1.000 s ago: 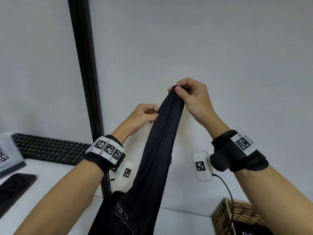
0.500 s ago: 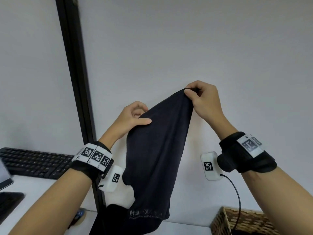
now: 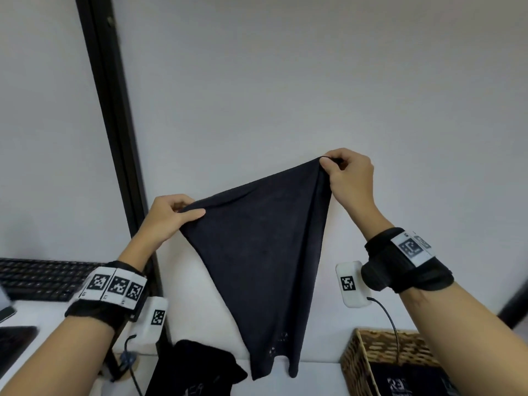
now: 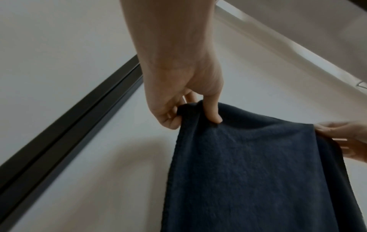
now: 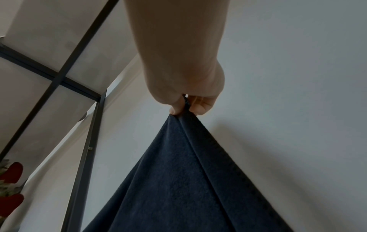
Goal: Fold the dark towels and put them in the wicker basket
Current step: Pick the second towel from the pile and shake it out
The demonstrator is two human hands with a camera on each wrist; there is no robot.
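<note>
A dark towel hangs in the air before the white wall, stretched between both hands and narrowing toward its bottom end. My left hand pinches its left upper corner, thumb on the front of the cloth. My right hand pinches the right upper corner, held higher than the left; the cloth falls from its fingertips. Another dark towel lies crumpled on the white table below. The wicker basket stands at the lower right with a folded dark towel inside.
A black vertical post runs up the wall left of the towel. A black keyboard lies on the desk at far left, with a dark flat object nearer. Cables hang from both wrist cameras.
The hands have moved apart, the left one sliding leftward along the top edge, so the bunched towel now spreads wide. Its lower end has lifted off the table.
</note>
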